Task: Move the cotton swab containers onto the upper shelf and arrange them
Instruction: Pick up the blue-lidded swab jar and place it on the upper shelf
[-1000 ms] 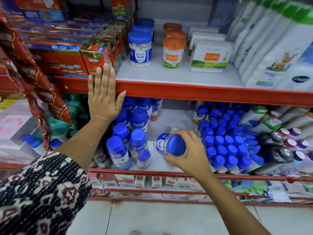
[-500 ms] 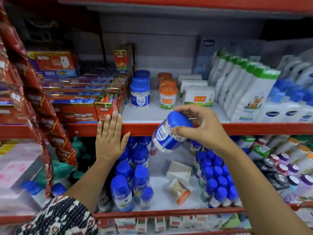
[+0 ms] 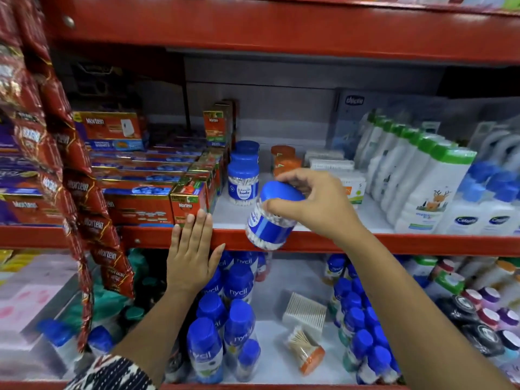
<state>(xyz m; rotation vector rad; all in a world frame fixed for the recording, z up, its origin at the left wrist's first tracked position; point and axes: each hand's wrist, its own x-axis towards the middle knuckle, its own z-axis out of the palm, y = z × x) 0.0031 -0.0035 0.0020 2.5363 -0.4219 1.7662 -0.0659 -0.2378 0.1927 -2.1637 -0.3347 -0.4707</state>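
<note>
A blue-lidded swab jar (image 3: 271,220) was held by its lid in the right hand (image 3: 315,205), the fingertips (image 3: 277,206) clamped around the cap rim from above and from the right. From that grip the jar hung down and to the left, its long axis tilted so that the base pointed at the red front edge of the upper shelf (image 3: 365,242) and the lid leaned toward the hand. The base was seen level with that edge and in front of it, not yet over the white shelf board.

The open landing spot lay beyond and slightly above the grip's lower end, just ahead of the jar, with the standing row of matching jars (image 3: 243,181) up and to the left of the grip and the orange-lidded jars (image 3: 284,161) straight behind it. It was judged that the axis had to be brought upright and the base lifted over the lip before the jar could be set down in line with that row.

The left hand (image 3: 192,254) was laid flat with fingers spread against the shelf edge, down and to the left of the grip, holding nothing. The right hand was clearly the nearer one.
</note>
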